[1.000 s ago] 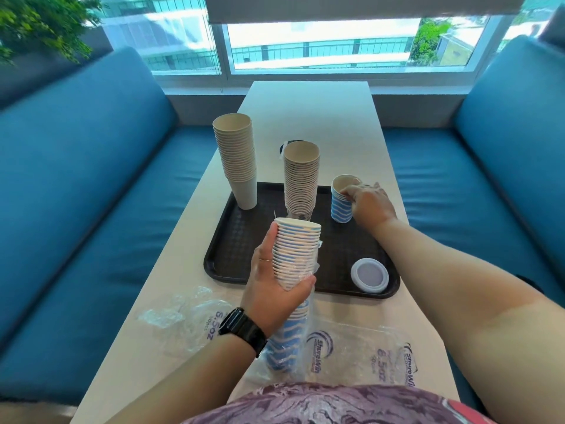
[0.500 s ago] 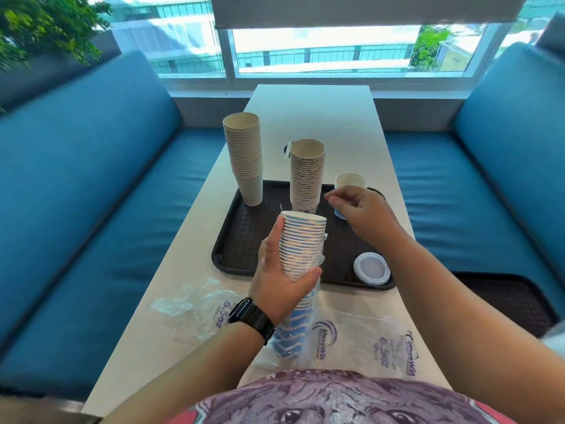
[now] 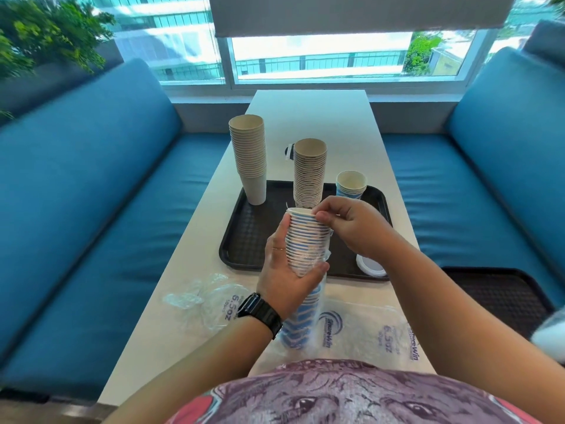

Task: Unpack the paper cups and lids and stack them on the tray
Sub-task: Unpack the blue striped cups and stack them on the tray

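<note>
My left hand [image 3: 286,278] grips a tall stack of blue-striped paper cups [image 3: 304,240], its lower part still in a clear plastic sleeve. My right hand [image 3: 351,228] pinches the rim of the top cup of that stack. On the black tray [image 3: 244,240] stand a tall beige cup stack [image 3: 249,157] at the back left, a second patterned stack [image 3: 309,172] in the middle, and a short blue-striped stack [image 3: 351,185] at the back right. A white lid [image 3: 370,266] lies at the tray's front right, partly hidden by my right arm.
Two clear plastic bags [image 3: 211,301] [image 3: 376,332] lie on the white table [image 3: 312,117] in front of the tray. Blue benches [image 3: 91,209] flank the table. Another dark tray [image 3: 495,295] rests on the right bench. A small dark object [image 3: 288,152] sits behind the middle stack.
My right hand left the short blue-striped stack on the tray and came back to the top rim of the stack in my left hand. The camera tilted slightly.
</note>
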### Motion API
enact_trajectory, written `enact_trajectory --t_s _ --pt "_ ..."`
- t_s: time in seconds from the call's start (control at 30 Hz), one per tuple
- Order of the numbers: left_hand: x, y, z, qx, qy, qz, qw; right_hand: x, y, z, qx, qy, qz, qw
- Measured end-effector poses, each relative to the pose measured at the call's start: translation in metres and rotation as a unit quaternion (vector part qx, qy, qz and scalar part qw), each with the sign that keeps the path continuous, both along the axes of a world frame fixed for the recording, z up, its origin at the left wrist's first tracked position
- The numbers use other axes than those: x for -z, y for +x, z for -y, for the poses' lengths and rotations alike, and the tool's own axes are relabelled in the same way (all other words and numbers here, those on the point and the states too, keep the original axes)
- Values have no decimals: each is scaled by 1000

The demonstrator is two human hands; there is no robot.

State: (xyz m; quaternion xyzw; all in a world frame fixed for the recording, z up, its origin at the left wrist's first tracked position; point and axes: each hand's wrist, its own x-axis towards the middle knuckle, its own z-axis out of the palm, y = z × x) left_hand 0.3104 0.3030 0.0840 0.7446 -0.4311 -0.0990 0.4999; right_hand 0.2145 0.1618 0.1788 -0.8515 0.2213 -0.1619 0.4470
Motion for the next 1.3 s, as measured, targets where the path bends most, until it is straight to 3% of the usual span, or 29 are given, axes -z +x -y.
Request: enact_trajectory --t_s 0.67,0.93,1.13,1.3 --pt "-4 0 -1 -14 -46 10 999 -15 6 3 -33 -85 -1 996" --pt "-2 0 0 -14 -54 -1 998 -32 15 30 38 -127 55 990" --pt "0 0 5 -7 -47 -8 999 -51 18 66 101 -102 118 983" --pt "2 1 10 1 -51 -11 999 -52 23 108 149 -197 71 966"
